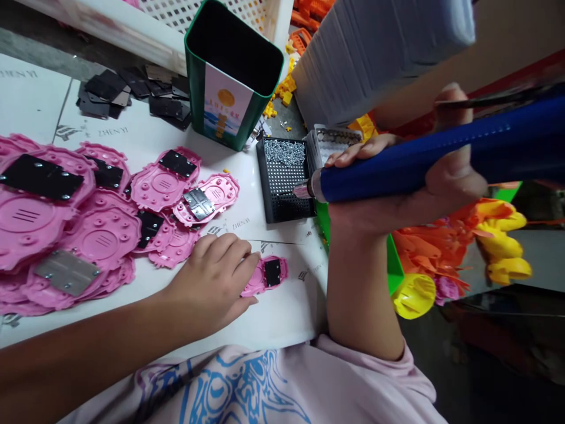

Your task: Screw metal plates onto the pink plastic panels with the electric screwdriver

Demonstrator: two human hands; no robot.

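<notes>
Head view of a white table (pixel 282 318) at a bench. The left hand (pixel 216 277) lies low on the table with its fingers close together. Its forefinger and thumb bracket the near end of a small pink part (pixel 253 287) that carries a black plate (pixel 272 272). This part sits alone near the table's front edge, well apart from the pile of pink parts (pixel 88 229) on the left.

The right hand (pixel 424 203) is wrapped around a blue screwdriver (pixel 397 165), fingers curled over the barrel. The screwdriver's tip (pixel 302 189) hangs over the right edge of a black screw tray (pixel 285 182), above and behind the held part. A green tin (pixel 229 76) stands open behind the tray, with loose black plates (pixel 132 94) to its left and yellow and orange pieces (pixel 441 247) off the table's right side.

Likely hazards:
- **Fingers:** the fingertips sit just beside the black plate, so a tip that skids off a screw head may strike them.
- **Tray:** it lies close to the table's corner, so a knock from the barrel or forearm may spill the screws.
- **Part:** it is pinned only at one end, so it may turn under torque and throw the plate out of line.
- **Screw:** whether the tip carries one cannot be told, and a loose screw may drop in transit.
</notes>
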